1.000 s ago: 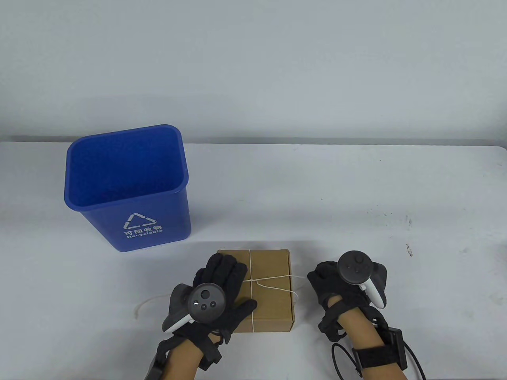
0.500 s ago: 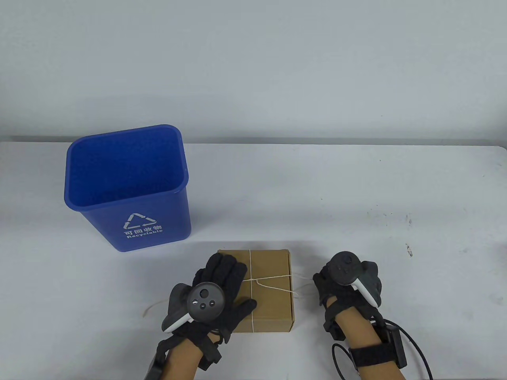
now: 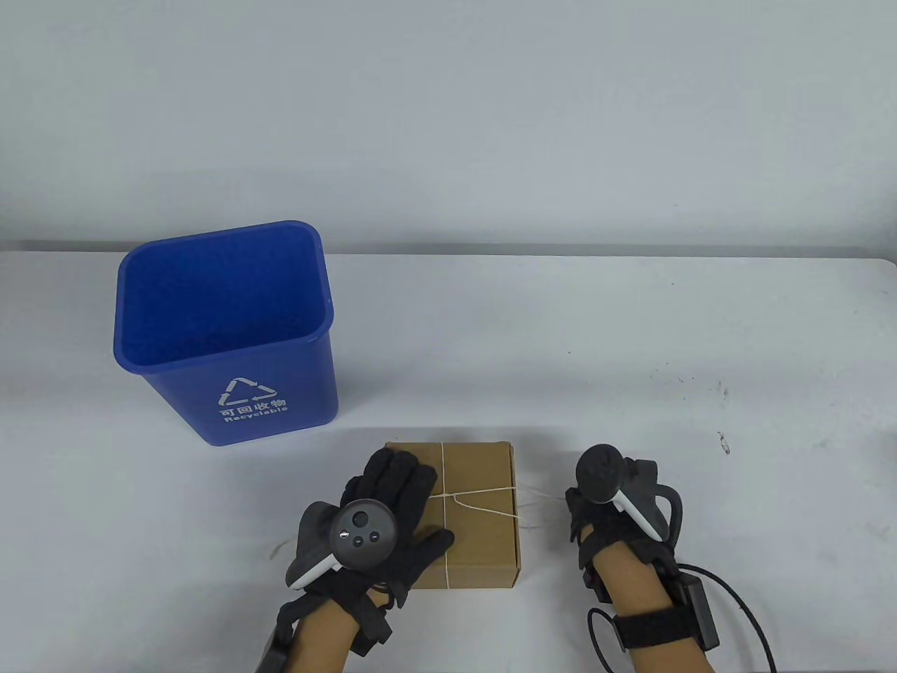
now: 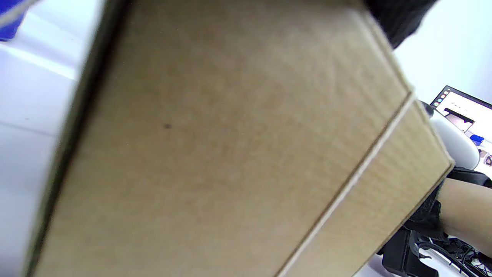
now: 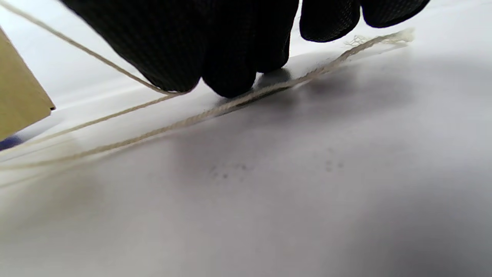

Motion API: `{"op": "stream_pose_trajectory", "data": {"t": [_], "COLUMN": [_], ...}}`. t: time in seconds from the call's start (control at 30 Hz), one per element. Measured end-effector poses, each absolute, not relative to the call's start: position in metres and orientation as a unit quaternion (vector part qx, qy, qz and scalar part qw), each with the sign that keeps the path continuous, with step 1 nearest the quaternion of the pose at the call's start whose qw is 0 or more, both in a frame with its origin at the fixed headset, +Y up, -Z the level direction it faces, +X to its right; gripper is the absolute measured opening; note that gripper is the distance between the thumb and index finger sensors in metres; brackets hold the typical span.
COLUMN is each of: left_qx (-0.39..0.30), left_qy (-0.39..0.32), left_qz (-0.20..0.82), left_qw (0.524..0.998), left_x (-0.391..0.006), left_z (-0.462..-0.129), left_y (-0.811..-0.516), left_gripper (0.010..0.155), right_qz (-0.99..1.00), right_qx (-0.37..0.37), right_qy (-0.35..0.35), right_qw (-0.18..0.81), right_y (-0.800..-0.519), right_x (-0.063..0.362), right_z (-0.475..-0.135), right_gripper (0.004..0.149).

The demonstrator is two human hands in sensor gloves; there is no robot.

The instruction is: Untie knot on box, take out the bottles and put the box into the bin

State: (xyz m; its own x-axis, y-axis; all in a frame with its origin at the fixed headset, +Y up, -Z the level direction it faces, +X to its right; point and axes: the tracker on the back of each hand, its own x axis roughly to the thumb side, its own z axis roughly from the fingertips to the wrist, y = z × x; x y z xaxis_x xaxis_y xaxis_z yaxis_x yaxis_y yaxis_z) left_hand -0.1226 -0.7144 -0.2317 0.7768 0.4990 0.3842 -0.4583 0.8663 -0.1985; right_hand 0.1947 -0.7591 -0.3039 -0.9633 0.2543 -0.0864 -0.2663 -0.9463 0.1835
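Right hand (image 3: 617,508), fingers curled, pinches the free end of the string (image 5: 115,113) low over the surface (image 3: 631,336), just right of the box (image 3: 480,515). Left hand (image 3: 382,515) lies flat with straight fingers on the box lid, pinning it. To release the knot (image 3: 454,496) cleanly, the pull should probably run level and away from the box while the left hand presses down. Bin (image 3: 224,329) stands behind and to the left, apart from both hands.
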Motion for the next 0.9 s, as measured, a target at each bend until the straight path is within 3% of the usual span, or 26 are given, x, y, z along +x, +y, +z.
{"op": "stream_pose_trajectory", "data": {"t": [0.2, 0.47, 0.73, 0.9], "left_qx": [-0.047, -0.05, -0.05, -0.051], "left_qy": [-0.217, -0.216, -0.216, -0.215], "left_qz": [0.254, 0.256, 0.256, 0.256], "left_qw": [0.941, 0.941, 0.941, 0.941], "left_x": [-0.123, -0.123, -0.123, -0.123], "left_z": [-0.232, -0.232, -0.232, -0.232], "left_y": [-0.714, -0.714, -0.714, -0.714], "left_gripper": [0.088, 0.088, 0.088, 0.088], "right_qz": [0.981, 0.948, 0.95, 0.944], "right_qx": [-0.013, 0.115, 0.173, 0.201], "right_qy": [0.056, -0.059, 0.003, -0.009], "right_qw": [0.187, 0.292, 0.261, 0.262], "right_y": [-0.74, -0.697, -0.714, -0.719], "right_x": [0.199, 0.187, 0.159, 0.149], "right_z": [-0.298, -0.272, -0.272, -0.274], "right_gripper": [0.049, 0.047, 0.053, 0.05]}}
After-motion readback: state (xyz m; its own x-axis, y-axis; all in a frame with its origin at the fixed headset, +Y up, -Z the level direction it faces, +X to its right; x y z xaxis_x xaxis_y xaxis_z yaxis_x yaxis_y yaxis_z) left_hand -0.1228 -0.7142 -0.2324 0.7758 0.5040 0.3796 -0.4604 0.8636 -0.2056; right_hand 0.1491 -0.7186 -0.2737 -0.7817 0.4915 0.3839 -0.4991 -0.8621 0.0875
